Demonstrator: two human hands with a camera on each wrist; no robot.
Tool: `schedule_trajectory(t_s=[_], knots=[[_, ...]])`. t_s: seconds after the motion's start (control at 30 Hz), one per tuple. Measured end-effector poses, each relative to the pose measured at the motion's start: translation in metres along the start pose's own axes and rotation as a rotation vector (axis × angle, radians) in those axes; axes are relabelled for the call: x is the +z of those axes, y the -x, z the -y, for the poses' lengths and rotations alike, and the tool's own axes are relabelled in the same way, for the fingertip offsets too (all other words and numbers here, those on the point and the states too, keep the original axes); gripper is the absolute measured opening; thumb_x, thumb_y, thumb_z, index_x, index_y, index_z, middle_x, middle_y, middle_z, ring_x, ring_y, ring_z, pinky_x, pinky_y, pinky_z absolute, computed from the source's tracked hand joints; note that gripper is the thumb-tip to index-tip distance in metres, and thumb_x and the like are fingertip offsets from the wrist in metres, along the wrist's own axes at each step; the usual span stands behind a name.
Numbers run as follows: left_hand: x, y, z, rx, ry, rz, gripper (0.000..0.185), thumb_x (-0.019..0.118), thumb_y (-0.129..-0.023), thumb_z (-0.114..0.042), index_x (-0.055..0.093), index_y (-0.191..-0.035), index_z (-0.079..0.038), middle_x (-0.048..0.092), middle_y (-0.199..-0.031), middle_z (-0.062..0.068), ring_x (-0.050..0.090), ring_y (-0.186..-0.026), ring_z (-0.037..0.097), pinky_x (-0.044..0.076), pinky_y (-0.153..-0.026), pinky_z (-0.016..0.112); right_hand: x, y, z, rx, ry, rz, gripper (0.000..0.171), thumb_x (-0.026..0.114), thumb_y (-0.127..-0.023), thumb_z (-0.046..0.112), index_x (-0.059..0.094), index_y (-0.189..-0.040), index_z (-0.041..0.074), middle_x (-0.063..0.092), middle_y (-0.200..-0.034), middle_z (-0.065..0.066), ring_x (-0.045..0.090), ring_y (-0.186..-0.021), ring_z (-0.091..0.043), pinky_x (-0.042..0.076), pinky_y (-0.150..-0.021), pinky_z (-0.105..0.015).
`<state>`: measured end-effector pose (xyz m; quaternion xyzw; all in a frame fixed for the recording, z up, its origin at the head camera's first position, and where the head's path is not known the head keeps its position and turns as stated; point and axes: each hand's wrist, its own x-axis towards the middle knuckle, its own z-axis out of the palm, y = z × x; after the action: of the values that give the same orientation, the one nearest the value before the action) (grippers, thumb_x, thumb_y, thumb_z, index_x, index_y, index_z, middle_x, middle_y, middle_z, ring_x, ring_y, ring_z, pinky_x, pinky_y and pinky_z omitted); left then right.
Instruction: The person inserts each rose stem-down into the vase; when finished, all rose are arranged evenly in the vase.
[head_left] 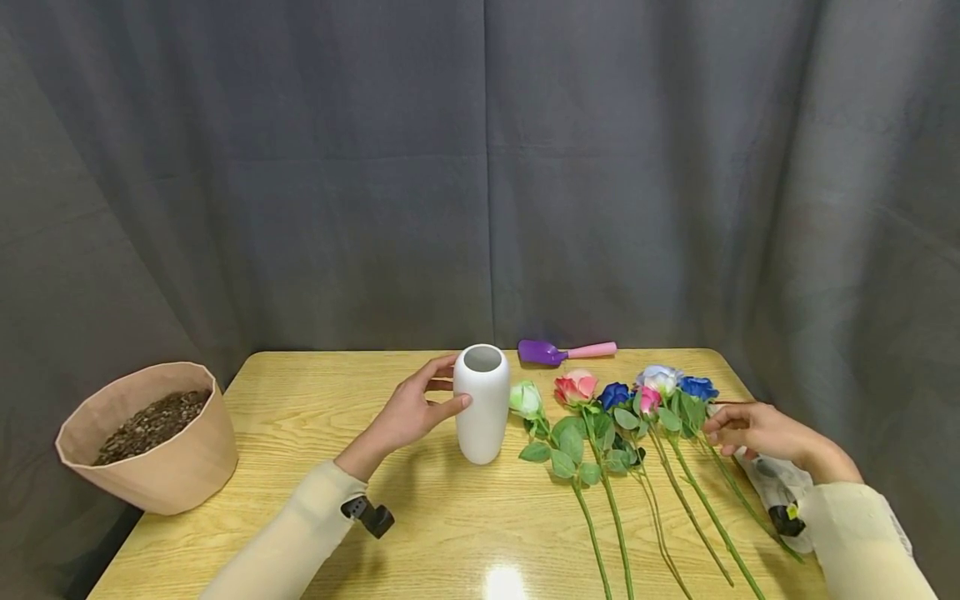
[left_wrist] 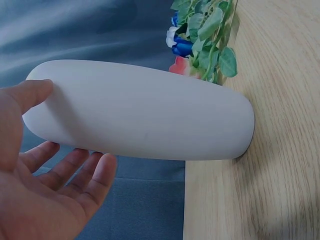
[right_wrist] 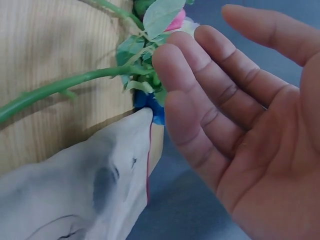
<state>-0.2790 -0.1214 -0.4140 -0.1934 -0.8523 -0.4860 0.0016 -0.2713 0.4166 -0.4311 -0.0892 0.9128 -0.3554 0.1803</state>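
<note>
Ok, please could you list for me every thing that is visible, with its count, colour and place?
Table: 1, light wood grain, centre
Curtain: 1, dark grey, behind table
Planter: 1, pinkish beige, table's left edge
Soil: 1 fill, dark brown, inside planter
Vase: 1, white, upright mid-table
Trowel: 1, purple with pink handle, far edge
Long-stemmed roses: 6, green-white, coral, pale blue-white, hot pink, two blue, right of vase
Bag: 1, whitish, table's right side, beside stems
Wrist devices: 2, black, one per wrist
Sleeves: 2, cream, forearms
Left hand: 1, at vase's upper part
Right hand: 1, by rightmost roses
</note>
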Motion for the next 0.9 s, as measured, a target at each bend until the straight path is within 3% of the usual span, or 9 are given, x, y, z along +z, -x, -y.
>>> schedule_trajectory(t_s=[0.27, 0.47, 0.7, 0.9], knots=[[0.000, 0.000, 0.000, -0.008, 0.001, 0.000, 0.073, 0.074, -0.090, -0.040, 0.040, -0.152, -0.021, 0.057, -0.139, 0.009, 0.059, -0.126, 0.030, 0.057, -0.095, 0.045, 0.003, -0.002, -0.014, -0.030, -0.058, -0.022, 0.032, 0.061, -0.098, 0.015, 0.062, -0.123, -0.005, 0.069, -0.111, -0.019, 0.069, -0.083, -0.021, 0.058, -0.066, -0.036], [0.000, 0.000, 0.000, 0.004, -0.002, 0.003, 0.072, 0.073, -0.091, -0.040, 0.040, -0.152, -0.020, 0.057, -0.139, 0.010, 0.059, -0.125, 0.031, 0.057, -0.094, 0.045, 0.006, -0.003, -0.024, -0.050, -0.067, -0.020, 0.033, 0.062, -0.095, 0.008, 0.061, -0.122, -0.010, 0.070, -0.094, -0.016, 0.058, -0.066, -0.015, 0.052, -0.057, -0.032], [0.000, 0.000, 0.000, -0.011, -0.002, 0.000, 0.072, 0.074, -0.091, -0.039, 0.040, -0.151, -0.021, 0.057, -0.139, 0.009, 0.059, -0.126, 0.029, 0.057, -0.095, 0.044, 0.010, -0.004, -0.033, 0.025, -0.103, -0.033, 0.034, 0.061, -0.099, 0.019, 0.062, -0.119, -0.008, 0.072, -0.098, -0.014, 0.067, -0.078, -0.018, 0.057, -0.061, -0.034], [0.000, 0.000, -0.001, -0.013, -0.006, 0.000, 0.072, 0.074, -0.090, -0.040, 0.040, -0.151, -0.021, 0.057, -0.139, 0.009, 0.059, -0.126, 0.030, 0.057, -0.095, 0.045, 0.012, -0.004, -0.037, 0.047, -0.127, -0.030, 0.037, 0.063, -0.099, 0.021, 0.060, -0.119, -0.010, 0.072, -0.094, -0.012, 0.066, -0.077, -0.019, 0.056, -0.060, -0.034]])
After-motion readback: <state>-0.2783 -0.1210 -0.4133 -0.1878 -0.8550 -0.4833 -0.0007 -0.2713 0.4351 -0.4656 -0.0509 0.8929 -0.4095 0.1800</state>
